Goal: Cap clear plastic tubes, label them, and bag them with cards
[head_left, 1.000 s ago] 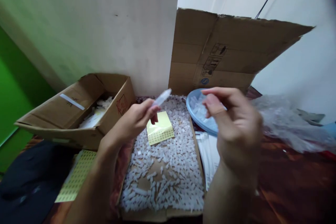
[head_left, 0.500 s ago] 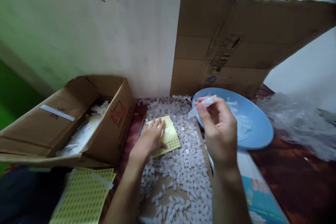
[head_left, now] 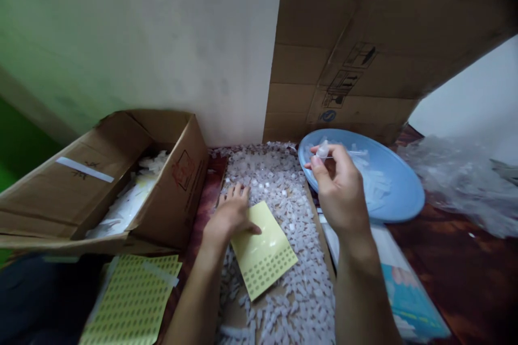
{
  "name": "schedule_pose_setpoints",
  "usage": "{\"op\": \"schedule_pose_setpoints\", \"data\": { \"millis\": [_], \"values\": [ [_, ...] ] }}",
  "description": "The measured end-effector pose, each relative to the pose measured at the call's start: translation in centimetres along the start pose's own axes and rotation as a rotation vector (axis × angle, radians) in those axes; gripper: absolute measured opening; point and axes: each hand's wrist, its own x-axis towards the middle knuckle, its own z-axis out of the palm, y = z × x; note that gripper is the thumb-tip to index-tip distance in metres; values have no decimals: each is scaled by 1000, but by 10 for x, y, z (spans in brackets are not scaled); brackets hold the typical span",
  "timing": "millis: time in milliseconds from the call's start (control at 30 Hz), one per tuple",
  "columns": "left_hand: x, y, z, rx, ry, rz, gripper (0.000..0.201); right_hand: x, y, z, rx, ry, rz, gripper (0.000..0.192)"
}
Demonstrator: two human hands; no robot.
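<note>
The right hand (head_left: 339, 190) pinched a small clear tube (head_left: 324, 150) between thumb and fingertips, just above the near rim of the blue bowl (head_left: 399, 194). The left hand (head_left: 229, 216) lay flat, fingers spread, pressing the yellow sticker sheet (head_left: 263, 250) onto the white plastic bits (head_left: 267, 178), gripping nothing.

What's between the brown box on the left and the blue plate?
In the head view, between the box and plate: white plastic bits on cardboard, and both hands, left, right.
</note>
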Motion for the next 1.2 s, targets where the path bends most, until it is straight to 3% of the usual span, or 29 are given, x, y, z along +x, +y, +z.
{"op": "schedule_pose_setpoints", "data": {
  "millis": [100,200,267,367,467,600,800,900,1033,1200],
  "values": [
    [-1,1,-1,-4,-114,-13,139,-1,-4,-1,-39,-29,-24,14],
    [-4,0,-7,-33,-161,-5,144,-1,-6,-3,-71,-34,-28,15],
    [-4,-1,-12,-69,-69,38,120,-1,-6,-5,-93,-32,-24,16],
    [-1,-2,-15,-101,159,164,57,0,-2,-11,-125,-22,-20,16],
    [5,-1,-11,-116,182,259,26,4,6,-20,-201,18,-40,16],
    [8,3,-3,-112,116,227,15,9,17,-34,-309,155,-38,16],
    [7,13,-9,-104,198,236,15,12,28,-50,-525,240,7,9],
    [6,16,-17,-177,319,256,18,11,37,-51,-648,180,27,16],
    [2,17,-28,-277,485,240,13,10,50,-44,-791,-27,122,22],
    [-2,13,-33,-310,487,263,5,3,57,-39,-873,-134,201,29]
  ]
}}
